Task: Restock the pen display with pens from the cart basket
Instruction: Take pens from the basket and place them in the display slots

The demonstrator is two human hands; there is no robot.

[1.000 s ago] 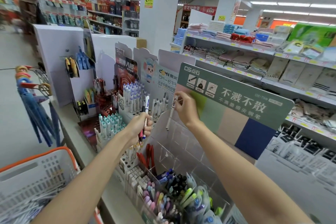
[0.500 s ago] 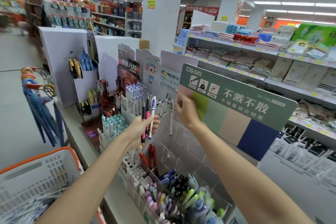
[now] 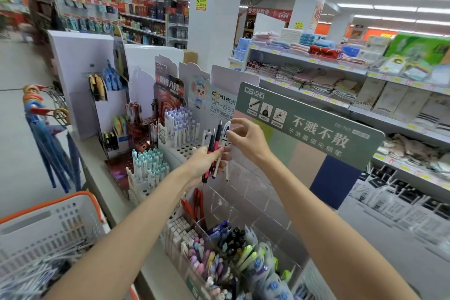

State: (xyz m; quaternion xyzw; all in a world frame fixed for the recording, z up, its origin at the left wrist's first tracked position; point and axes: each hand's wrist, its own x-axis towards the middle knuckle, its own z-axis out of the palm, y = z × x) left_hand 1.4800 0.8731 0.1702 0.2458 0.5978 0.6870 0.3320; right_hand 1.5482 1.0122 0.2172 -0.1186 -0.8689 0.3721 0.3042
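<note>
hidden / unclear: the lower parts of the pens (image 3: 214, 151) pass behind the fingers of the left grip (image 3: 202, 163). the count is uncertain; a black, a red and a white-and-blue barrel can be told apart. the cart basket (image 3: 56, 217), lower left of the frame, is blurred. its load reads as a heap of thin pale pens and is cut off by the bottom edge. both forearms leave the frame at the bottom. the clear walls of the pen display (image 3: 246, 192) are hard to trace against the grey backing.

grips: the left grip is closed round the bundle at frame centre and holds it upright. the right grip (image 3: 248, 140) is just to the right of it in the picture. its thumb and forefinger pinch the top of the white pen (image 3: 227, 129), and the other fingers are spread loose. the white pen stands within the bundle, so both grips are on it.

position: the bundle is in front of the display's upper tiers, beside the left end of the green header card (image 3: 316, 129), and well apart from the basket.

containers, display's lower compartments at bottom centre:
- red pens (image 3: 194, 204)
- dark blue and black pens (image 3: 230, 234)
- pastel pens (image 3: 207, 259)
- small white boxes (image 3: 180, 229)
</note>
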